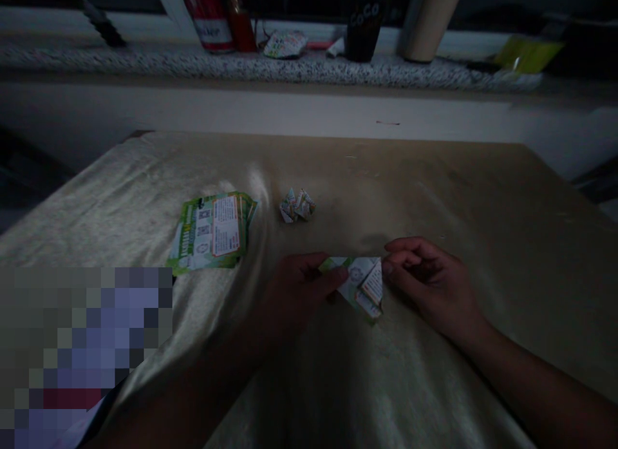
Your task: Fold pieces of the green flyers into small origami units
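Paper [363, 280], printed, green and white, folded roughly triangular, pinched in left hand [304, 281], one edge beside right hand [432, 285]

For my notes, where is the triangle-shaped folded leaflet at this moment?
In the head view, the leaflet is slightly right of centre, held in the left hand, beside the right hand.

Speckled windowsill [145, 62] above white wall [270, 111]

Green-and-white printed paper [358, 275], green leaflets [190, 239], beige cloth [386, 198], speckled grey sill [145, 61]
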A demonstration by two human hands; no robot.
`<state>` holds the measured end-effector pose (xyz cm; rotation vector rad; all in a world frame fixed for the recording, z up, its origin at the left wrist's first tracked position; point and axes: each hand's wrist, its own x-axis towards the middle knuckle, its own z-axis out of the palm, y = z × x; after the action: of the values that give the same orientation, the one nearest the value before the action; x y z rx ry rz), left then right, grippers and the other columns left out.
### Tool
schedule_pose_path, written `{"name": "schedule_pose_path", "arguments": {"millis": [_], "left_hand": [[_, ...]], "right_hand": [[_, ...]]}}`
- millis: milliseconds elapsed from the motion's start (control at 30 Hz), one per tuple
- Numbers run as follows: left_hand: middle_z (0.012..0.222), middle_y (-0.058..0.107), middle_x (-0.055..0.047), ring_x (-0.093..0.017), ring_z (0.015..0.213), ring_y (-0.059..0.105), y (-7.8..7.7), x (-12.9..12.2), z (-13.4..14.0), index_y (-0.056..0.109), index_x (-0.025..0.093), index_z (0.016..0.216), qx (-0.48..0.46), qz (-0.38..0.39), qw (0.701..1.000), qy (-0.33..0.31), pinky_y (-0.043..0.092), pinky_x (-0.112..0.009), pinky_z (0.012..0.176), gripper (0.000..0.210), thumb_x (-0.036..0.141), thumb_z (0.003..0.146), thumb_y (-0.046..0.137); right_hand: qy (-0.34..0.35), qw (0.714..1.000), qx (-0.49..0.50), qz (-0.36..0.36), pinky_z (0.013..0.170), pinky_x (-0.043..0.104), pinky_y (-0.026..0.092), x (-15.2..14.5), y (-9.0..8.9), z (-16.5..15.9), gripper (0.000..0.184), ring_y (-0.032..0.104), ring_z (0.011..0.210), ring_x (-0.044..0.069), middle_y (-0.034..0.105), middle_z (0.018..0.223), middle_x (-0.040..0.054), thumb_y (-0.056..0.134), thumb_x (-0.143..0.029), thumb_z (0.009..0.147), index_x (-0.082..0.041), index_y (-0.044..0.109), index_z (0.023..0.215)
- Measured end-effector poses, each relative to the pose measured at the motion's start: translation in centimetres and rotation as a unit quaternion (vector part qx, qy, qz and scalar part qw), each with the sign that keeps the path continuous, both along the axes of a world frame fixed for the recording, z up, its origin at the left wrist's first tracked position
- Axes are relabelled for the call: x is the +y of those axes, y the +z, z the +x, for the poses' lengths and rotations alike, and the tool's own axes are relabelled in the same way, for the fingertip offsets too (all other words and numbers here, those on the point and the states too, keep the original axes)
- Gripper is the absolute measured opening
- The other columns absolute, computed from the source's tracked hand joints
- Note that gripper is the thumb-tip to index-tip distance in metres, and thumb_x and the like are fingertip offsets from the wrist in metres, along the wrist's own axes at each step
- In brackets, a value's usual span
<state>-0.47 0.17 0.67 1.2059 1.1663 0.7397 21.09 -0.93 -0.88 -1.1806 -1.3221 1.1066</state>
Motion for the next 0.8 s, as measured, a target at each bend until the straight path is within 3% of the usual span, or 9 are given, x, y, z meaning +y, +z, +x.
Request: {"name": "schedule_pose_path", "arguments": {"millis": [133, 267, 400, 533, 700, 800], "left_hand": [[0.054, 0.057, 0.004, -0.008, 0.045, 0.045, 0.6, 0.0, -0.5, 0.071, 0.015, 0.073, 0.069, -0.002, 0.996, -0.065, 0.032, -0.018, 0.043, 0.023, 0.036, 0.082, 0.066], [0.051, 0.059, 0.003, -0.009, 0.043, 0.049, 0.8, 0.1, -0.4, 0.070, 0.015, 0.076, 0.059, -0.016, 0.998, 0.007, 0.035, -0.018, 0.042, 0.024, 0.037, 0.085, 0.064], [0.062, 0.070, -0.001, -0.013, 0.049, 0.061, 0.4, 0.1, 0.2, 0.071, 0.015, 0.086, -0.023, -0.034, 0.997, 0.069, 0.047, -0.021, 0.046, 0.019, 0.032, 0.084, 0.065], [0.076, 0.075, -0.005, -0.015, 0.055, 0.065, 0.1, -0.3, 1.0, 0.072, 0.014, 0.093, -0.065, -0.057, 0.993, 0.087, 0.050, -0.022, 0.046, 0.021, 0.030, 0.081, 0.067], [0.078, 0.075, -0.006, -0.016, 0.063, 0.068, 0.2, -0.3, 0.7, 0.072, 0.013, 0.094, -0.060, -0.061, 0.995, 0.043, 0.050, -0.022, 0.051, 0.023, 0.029, 0.079, 0.068], [0.067, 0.072, -0.003, -0.014, 0.055, 0.063, 0.3, 0.0, 0.0, 0.070, 0.012, 0.097, -0.019, -0.055, 0.998, -0.021, 0.048, -0.023, 0.052, 0.027, 0.030, 0.077, 0.070]], "right_hand": [[-0.013, 0.996, -0.080, 0.038, 0.059, 0.021, 0.051, 0.3, -0.2, 0.7, 0.013, 0.063, 0.063, 0.011, 0.068, 0.071, -0.0014, 0.073, -0.024, 0.084, -0.021, 0.068, 0.096], [0.004, 0.980, -0.166, 0.108, 0.064, 0.025, 0.053, 0.0, 0.2, 1.0, 0.009, 0.065, 0.071, 0.013, 0.069, 0.079, 0.0011, 0.069, -0.026, 0.088, -0.021, 0.067, 0.096], [0.050, 0.934, -0.285, 0.208, 0.071, 0.032, 0.055, -0.5, 0.7, 0.6, 0.027, 0.067, 0.080, 0.019, 0.070, 0.088, 0.0042, 0.078, -0.033, 0.081, -0.020, 0.065, 0.101], [0.075, 0.881, -0.375, 0.279, 0.082, 0.042, 0.055, -0.5, 0.6, 0.0, 0.043, 0.068, 0.095, 0.027, 0.072, 0.105, 0.0111, 0.080, -0.038, 0.079, -0.018, 0.063, 0.113], [0.105, 0.867, -0.387, 0.294, 0.086, 0.042, 0.054, -0.1, 0.5, 0.5, 0.032, 0.067, 0.099, 0.025, 0.072, 0.109, 0.0095, 0.072, -0.024, 0.085, -0.021, 0.063, 0.116], [0.117, 0.871, -0.386, 0.281, 0.089, 0.041, 0.054, 0.0, 0.6, 1.0, 0.034, 0.067, 0.103, 0.025, 0.071, 0.111, 0.0089, 0.069, -0.017, 0.084, -0.021, 0.063, 0.117]]}}
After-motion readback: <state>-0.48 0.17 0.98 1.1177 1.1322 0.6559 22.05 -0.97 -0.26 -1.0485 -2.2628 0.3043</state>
